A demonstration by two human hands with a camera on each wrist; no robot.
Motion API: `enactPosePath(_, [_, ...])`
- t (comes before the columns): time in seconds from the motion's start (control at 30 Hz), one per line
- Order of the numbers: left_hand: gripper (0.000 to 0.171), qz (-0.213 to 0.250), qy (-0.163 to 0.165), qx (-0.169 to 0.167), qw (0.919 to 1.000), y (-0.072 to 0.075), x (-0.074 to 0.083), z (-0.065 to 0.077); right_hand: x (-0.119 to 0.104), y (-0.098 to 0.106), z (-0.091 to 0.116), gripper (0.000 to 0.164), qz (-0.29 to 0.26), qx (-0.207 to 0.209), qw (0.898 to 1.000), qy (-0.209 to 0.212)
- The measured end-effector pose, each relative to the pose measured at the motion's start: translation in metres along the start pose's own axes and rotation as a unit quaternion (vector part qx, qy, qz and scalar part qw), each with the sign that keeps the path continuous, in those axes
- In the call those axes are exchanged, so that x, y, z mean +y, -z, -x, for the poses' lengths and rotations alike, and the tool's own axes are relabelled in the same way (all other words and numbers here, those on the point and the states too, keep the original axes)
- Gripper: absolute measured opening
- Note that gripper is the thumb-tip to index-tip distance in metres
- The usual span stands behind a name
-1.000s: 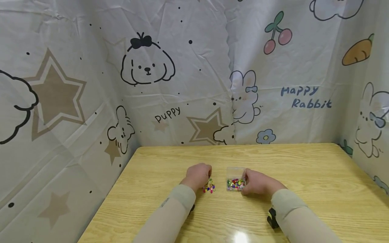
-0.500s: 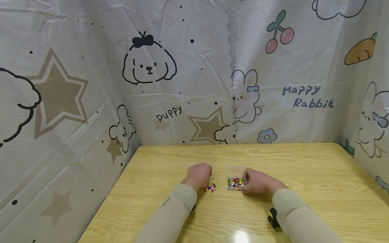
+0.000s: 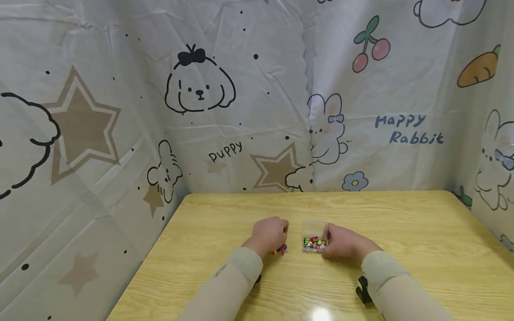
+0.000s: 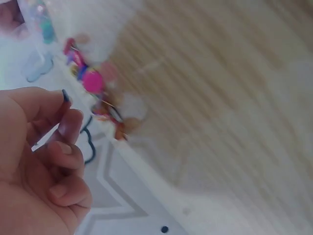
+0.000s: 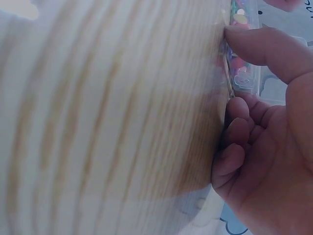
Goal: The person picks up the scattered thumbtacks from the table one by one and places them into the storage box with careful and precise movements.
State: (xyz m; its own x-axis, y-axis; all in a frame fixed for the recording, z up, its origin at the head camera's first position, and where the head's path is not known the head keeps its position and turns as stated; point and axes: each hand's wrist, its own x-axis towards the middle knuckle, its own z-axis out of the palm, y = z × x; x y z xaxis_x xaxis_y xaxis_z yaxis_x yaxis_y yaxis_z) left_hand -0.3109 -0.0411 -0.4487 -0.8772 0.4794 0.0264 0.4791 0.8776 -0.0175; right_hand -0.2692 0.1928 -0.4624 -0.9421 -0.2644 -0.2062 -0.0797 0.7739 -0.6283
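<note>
My left hand (image 3: 268, 234) hovers over a small pile of colourful trinkets (image 3: 282, 250), partly hiding it in the head view. Up close in the left wrist view, thumb and forefinger pinch a small dark blue trinket (image 4: 66, 96), mostly covered by the fingertips. Beyond it lie the blurred trinkets (image 4: 93, 81), with a bright pink piece and thin loops among them. To the right stands a clear plastic box (image 3: 315, 228), lid raised, filled with many-coloured small pieces (image 3: 315, 242). My right hand (image 3: 344, 241) grips the box's right side between thumb and fingers.
Everything lies on a wood-grain table (image 3: 225, 214) with rounded far corners. A pale cartoon-printed curtain (image 3: 241, 89) encloses its back and sides. Glare shows near the table's front (image 3: 321, 314).
My left hand has shifted slightly right, rising from the trinkets and covering more of them in the head view. The right hand keeps its grip on the box; the view drifts slightly.
</note>
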Motion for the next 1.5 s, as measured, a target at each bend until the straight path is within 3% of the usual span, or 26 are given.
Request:
enactPosePath(0.17, [0.016,0.010,-0.037,0.023,0.9990,0.004,0.016,0.002,-0.001,0.000,0.001,0.049,-0.008,-0.001,1.000,-0.001])
enactPosePath(0.4, [0.019,0.031,-0.079,0.022,0.9961,0.003,0.037,0.001,-0.001,0.000,0.001,0.049,-0.003,0.000,1.000,-0.004])
enactPosePath(0.53, [0.014,0.001,-0.092,0.016,0.9957,0.000,0.047,-0.001,-0.001,0.000,0.001,0.048,-0.013,-0.001,1.000,0.002])
enactPosePath(0.7, [0.007,-0.014,-0.084,0.002,0.9963,-0.001,0.053,-0.002,-0.002,0.000,0.000,0.046,-0.016,-0.003,1.000,0.009])
enactPosePath(0.97, [0.008,-0.014,-0.079,0.001,0.9967,-0.004,0.053,-0.003,-0.003,0.000,0.001,0.047,-0.002,-0.004,1.000,0.004])
enactPosePath(1.13, [0.008,0.019,-0.069,-0.007,0.9974,-0.001,0.050,-0.002,-0.002,0.001,0.001,0.047,0.001,-0.004,1.000,0.002])
enactPosePath(1.3, [0.005,0.049,-0.048,-0.008,0.9976,0.004,0.038,-0.003,0.000,0.001,0.000,0.048,0.008,-0.005,1.000,0.008])
enactPosePath(1.5, [0.006,0.039,-0.017,0.004,0.9991,0.010,0.016,-0.006,0.001,0.001,-0.001,0.049,0.002,-0.004,1.000,0.008])
